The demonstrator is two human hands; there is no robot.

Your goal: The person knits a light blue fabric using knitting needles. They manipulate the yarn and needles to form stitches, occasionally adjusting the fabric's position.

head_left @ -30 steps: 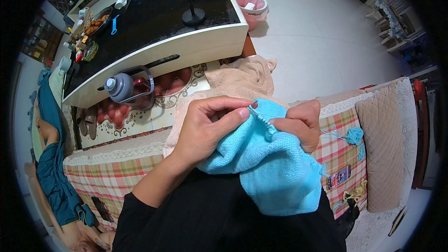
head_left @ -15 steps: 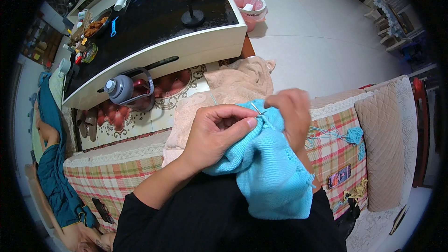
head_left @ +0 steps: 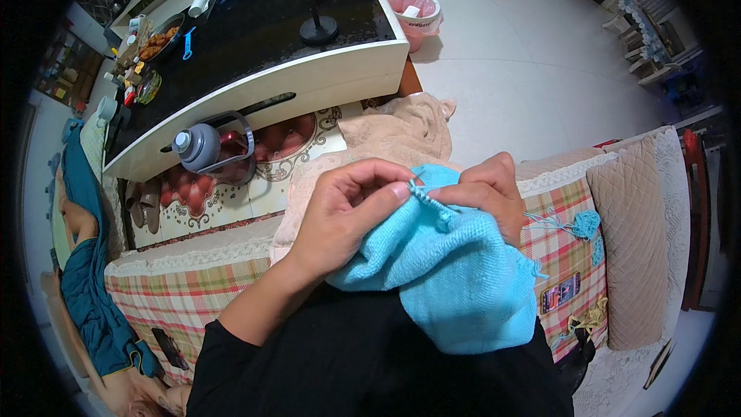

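Observation:
A light-blue piece of knitting (head_left: pixel 471 293) hangs over my lap, its upper edge held between my two hands. My left hand (head_left: pixel 340 212) pinches the fabric's top edge between thumb and forefinger. A knitting needle (head_left: pixel 421 187) carrying a row of stitches shows between the hands, its tip close to my left thumb. My right hand (head_left: pixel 494 194) has its fingers closed at the other end of that row, on the knitting; whether it also grips a needle is hidden. Loose blue yarn (head_left: pixel 546 218) trails to the right, toward a small blue yarn bundle (head_left: pixel 587 224).
I sit on a sofa with a plaid cover (head_left: pixel 181 293). A phone (head_left: pixel 561 293) lies on my right. Ahead stands a black-topped table (head_left: pixel 247 31) with a phone stand (head_left: pixel 318 29); a grey jug (head_left: pixel 199 147) is nearer me. A pink bin (head_left: pixel 417 27) stands beyond. Another person's leg (head_left: pixel 77 220) is at left.
My right hand, blurred before, has come to rest lower on the knitting's edge. The fabric has swung slightly to the right, and more of the stitch row shows. My left hand keeps its pinch.

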